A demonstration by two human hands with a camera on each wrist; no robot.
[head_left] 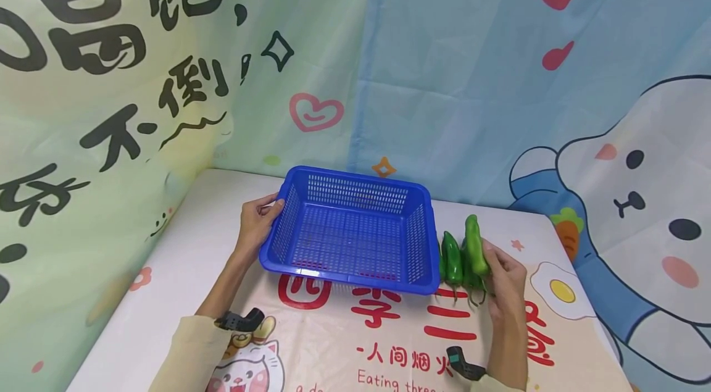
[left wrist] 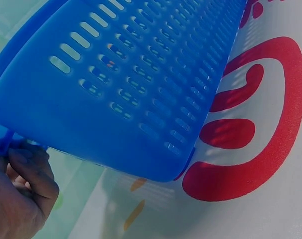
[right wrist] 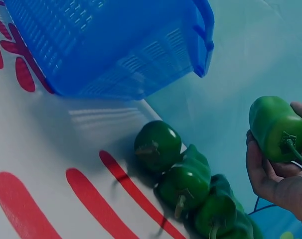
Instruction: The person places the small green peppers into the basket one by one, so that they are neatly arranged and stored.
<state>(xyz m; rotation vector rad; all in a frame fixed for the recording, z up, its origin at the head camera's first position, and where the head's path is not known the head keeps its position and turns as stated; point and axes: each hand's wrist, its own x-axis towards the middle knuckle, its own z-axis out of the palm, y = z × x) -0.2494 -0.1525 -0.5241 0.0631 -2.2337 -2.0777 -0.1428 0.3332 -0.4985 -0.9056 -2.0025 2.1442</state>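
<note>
A blue plastic basket (head_left: 350,237) with slotted walls stands on the table, and nothing lies inside it. My left hand (head_left: 258,222) grips its left rim; the left wrist view shows curled fingers (left wrist: 34,174) at the basket's edge. To the right of the basket, my right hand (head_left: 505,275) holds a light green pepper (head_left: 474,244) above the table. In the right wrist view the held pepper (right wrist: 278,129) shows its stem end, with fingers beneath and thumb behind it. Darker green peppers (head_left: 453,259) lie in a row between the basket and that hand.
A printed cloth (head_left: 400,330) with red characters covers the table. Behind it hangs a patterned curtain (head_left: 444,71). Several peppers (right wrist: 186,184) lie close to the basket's right side. Both wrists wear black straps (head_left: 241,320).
</note>
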